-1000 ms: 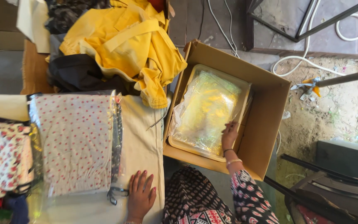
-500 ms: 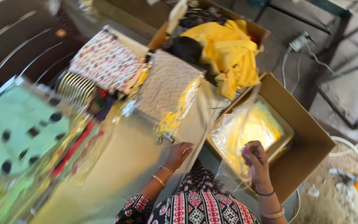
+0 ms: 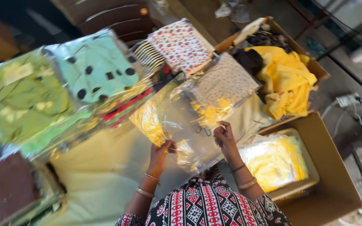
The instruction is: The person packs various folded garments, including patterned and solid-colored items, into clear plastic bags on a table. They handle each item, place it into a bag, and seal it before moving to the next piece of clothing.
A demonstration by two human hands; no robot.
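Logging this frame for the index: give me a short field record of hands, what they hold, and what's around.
left hand: grips the near left edge of the clear bag
right hand: grips the bag's right edge
bag: empty-looking, shiny, held over the table
right of hands: open carton with a bagged yellow garment
far side: yellow cloth, floral packs
left: green packs
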